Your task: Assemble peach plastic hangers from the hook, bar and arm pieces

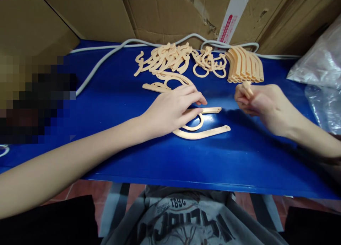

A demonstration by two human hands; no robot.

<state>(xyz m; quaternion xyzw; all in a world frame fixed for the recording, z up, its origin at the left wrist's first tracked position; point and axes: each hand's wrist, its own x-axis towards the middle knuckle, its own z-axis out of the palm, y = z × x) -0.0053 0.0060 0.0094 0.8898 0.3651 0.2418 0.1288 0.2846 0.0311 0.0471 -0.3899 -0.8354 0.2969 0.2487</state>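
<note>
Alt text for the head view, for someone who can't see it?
A person's left hand touches curved beige pieces on a blue table, while the right hand holds a partly hidden beige part. Behind them lie a loose pile of beige parts and a neat row of curved strips, with a white cable and cardboard at the back.

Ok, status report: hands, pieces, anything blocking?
Left hand over pale curved pieces. Right hand gripping a pale part, partly hidden. White cable behind, clear of both hands.
</note>
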